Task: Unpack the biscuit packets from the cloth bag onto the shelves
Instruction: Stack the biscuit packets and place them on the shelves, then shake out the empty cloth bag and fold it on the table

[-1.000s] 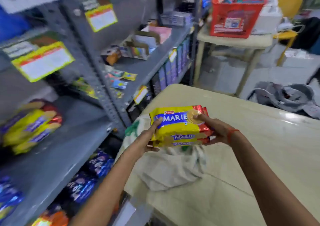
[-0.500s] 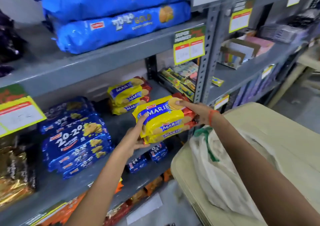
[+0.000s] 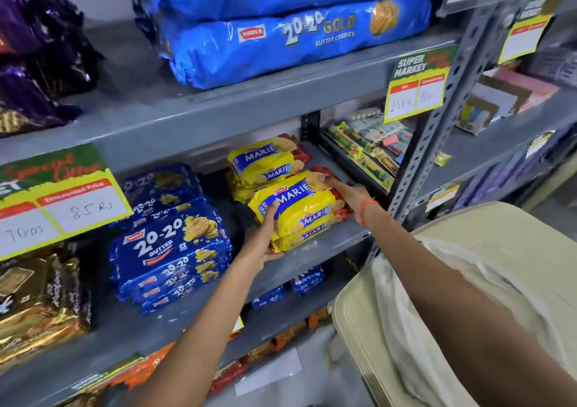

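A stack of yellow Marie biscuit packets [image 3: 299, 211] rests at the front of the grey middle shelf [image 3: 312, 260], held between both hands. My left hand [image 3: 262, 241] grips its left end from below. My right hand [image 3: 349, 193] presses on its right end and top. Behind the held stack, more Marie packets [image 3: 265, 160] lie stacked on the same shelf. The white cloth bag [image 3: 437, 306] lies slumped on the cream table [image 3: 487, 228] at the lower right, partly hidden by my right forearm.
Blue 20-20 butter cookie packets [image 3: 171, 244] are piled left of the Marie stacks. Large blue 20-20 Gold packs [image 3: 296, 35] fill the shelf above. A perforated grey upright [image 3: 437, 119] stands right of my right hand. Price tags [image 3: 415, 91] hang from shelf edges. Gold packets [image 3: 37, 297] sit far left.
Both hands have carried the Marie stack from above the bag and table leftwards to the middle shelf, in front of the other Marie packets. My view has swung left towards the shelves.
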Tool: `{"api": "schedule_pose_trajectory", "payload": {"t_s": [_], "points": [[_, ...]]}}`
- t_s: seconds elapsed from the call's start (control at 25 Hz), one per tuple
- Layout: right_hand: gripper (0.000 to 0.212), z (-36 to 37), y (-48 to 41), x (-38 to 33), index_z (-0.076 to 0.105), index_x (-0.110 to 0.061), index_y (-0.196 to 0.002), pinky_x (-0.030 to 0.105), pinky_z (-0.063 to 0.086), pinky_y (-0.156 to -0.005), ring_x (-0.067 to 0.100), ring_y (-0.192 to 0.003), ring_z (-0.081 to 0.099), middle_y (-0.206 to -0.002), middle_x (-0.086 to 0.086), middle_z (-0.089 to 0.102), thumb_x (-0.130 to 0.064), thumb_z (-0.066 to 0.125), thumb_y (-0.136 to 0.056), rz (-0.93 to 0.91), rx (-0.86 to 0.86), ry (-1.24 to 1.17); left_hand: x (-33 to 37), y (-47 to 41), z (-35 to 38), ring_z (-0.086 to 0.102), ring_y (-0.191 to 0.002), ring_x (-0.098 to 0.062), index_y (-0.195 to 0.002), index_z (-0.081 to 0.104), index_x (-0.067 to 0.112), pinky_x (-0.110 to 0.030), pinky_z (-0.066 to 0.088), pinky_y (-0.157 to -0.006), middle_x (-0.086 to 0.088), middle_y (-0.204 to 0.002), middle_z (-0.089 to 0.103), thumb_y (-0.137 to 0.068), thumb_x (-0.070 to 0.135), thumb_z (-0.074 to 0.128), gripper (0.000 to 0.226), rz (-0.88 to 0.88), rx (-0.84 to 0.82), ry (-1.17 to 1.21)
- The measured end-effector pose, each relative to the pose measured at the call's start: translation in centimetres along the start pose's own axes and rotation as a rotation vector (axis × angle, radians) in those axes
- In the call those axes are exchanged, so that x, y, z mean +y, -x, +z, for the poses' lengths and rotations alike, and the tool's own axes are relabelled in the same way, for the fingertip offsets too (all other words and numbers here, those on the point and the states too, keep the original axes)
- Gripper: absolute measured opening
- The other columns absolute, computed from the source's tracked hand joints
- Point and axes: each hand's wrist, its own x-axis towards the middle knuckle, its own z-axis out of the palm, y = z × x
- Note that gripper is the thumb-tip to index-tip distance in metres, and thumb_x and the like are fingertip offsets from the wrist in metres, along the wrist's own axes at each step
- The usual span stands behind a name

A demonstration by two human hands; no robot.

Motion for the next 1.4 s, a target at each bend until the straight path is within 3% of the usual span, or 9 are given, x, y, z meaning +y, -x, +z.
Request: {"api": "schedule_pose_trajectory", "payload": {"t_s": [0.12, 0.24, 0.36, 0.44, 0.56, 0.68, 0.92, 1.16, 1.4], "points": [[0.053, 0.0, 0.6, -0.3, 0.054, -0.016, -0.060, 0.042, 0.054, -0.066, 0.025, -0.059, 0.056, -0.066, 0.010, 0.062, -0.064, 0.073, -0.056, -0.050, 0.047, 0.123, -0.3, -0.5, 0.5, 0.063, -0.102, -0.026, -0.112, 0.053, 0.017, -0.040, 0.055, -0.083, -0.005, -0.108, 0.064, -0.082, 0.065, 0.051, 0.057, 0.018, 0.067, -0.003], [0.057, -0.6, 1.8, -1.2, 0.042, -0.014, -0.050, 0.030, 0.029, -0.051, 0.020, -0.050, 0.038, -0.051, 0.006, 0.039, -0.061, 0.063, -0.073, -0.144, 0.133, 0.279, -0.9, -0.3, 1.2, 0.043, -0.133, -0.031, -0.143, 0.031, 0.005, -0.045, 0.038, -0.111, -0.016, -0.146, 0.041, -0.091, 0.046, 0.051, 0.070, 0.265, 0.193, -0.131], [0.067, -2.0, 2.7, -1.4, 0.065, 0.011, -0.094, 0.034, 0.045, -0.067, 0.028, -0.074, 0.058, -0.078, 0.025, 0.058, -0.055, 0.060, -0.080, -0.226, 0.167, 0.420, -1.5, 1.4, 2.7, 0.007, -0.149, -0.031, -0.149, 0.006, -0.003, -0.042, 0.014, -0.122, -0.020, -0.160, 0.004, -0.093, 0.031, 0.053, 0.080, 0.608, 0.327, -0.506], [0.061, -3.2, 4.1, -1.4, 0.064, 0.009, -0.104, 0.041, 0.051, -0.085, 0.034, -0.096, 0.063, -0.102, 0.028, 0.065, -0.048, 0.061, -0.082, -0.245, 0.165, 0.487, -1.9, 2.2, 4.3, 0.018, -0.147, -0.031, -0.146, 0.026, -0.002, -0.040, 0.021, -0.118, -0.020, -0.158, 0.017, -0.091, 0.027, 0.055, 0.068, 0.907, 0.336, -0.632], [0.044, -5.7, 6.4, 0.4, 0.057, -0.005, -0.070, 0.031, 0.041, -0.065, 0.025, -0.070, 0.056, -0.070, 0.018, 0.057, -0.047, 0.061, -0.083, -0.230, 0.218, 0.528, -2.2, 2.8, 7.2, 0.056, -0.120, -0.026, -0.124, 0.058, 0.008, -0.038, 0.046, -0.101, -0.009, -0.126, 0.063, -0.089, 0.028, 0.051, 0.041, 1.113, 0.006, -0.743], [0.049, -9.2, 7.9, 4.6, 0.056, 0.000, -0.069, 0.032, 0.043, -0.062, 0.025, -0.065, 0.059, -0.071, 0.025, 0.063, -0.046, 0.058, -0.085, -0.176, 0.339, 0.366, -3.5, 3.0, 10.7, 0.068, -0.090, -0.028, -0.099, 0.069, 0.012, -0.039, 0.055, -0.078, -0.004, -0.093, 0.075, -0.086, 0.033, 0.047, 0.033, 1.277, -0.218, -0.909], [0.024, -17.6, 11.8, 14.5, 0.058, -0.010, -0.095, 0.026, 0.045, -0.064, 0.016, -0.072, 0.060, -0.115, 0.018, 0.065, -0.033, 0.051, -0.093, 0.150, 0.528, -0.083, -7.2, 1.2, 19.4, 0.066, -0.097, -0.028, -0.100, 0.067, 0.013, -0.039, 0.055, -0.081, -0.007, -0.104, 0.072, -0.090, 0.030, 0.054, 0.024, 0.898, -0.541, -1.160], [0.037, -18.9, 11.9, 20.2, 0.064, 0.006, -0.097, 0.035, 0.048, -0.078, 0.036, -0.093, 0.064, -0.093, 0.023, 0.066, -0.029, 0.058, -0.088, 0.288, 0.518, 0.188, -10.8, -0.3, 27.7, 0.063, -0.102, -0.034, -0.106, 0.063, 0.007, -0.040, 0.054, -0.083, -0.017, -0.111, 0.067, -0.087, 0.020, 0.054, 0.025, 0.819, -0.658, -1.329], [0.045, -18.2, 14.3, 26.7, 0.054, -0.011, -0.126, 0.037, 0.043, -0.100, 0.033, -0.119, 0.052, -0.128, 0.013, 0.059, -0.022, 0.063, -0.083, 0.259, 0.310, 0.627, -11.1, -0.9, 35.2, 0.034, -0.136, -0.028, -0.143, 0.034, 0.012, -0.040, 0.038, -0.104, -0.008, -0.151, 0.036, -0.089, 0.020, 0.061, 0.061, 1.121, -0.728, -1.596]]}}
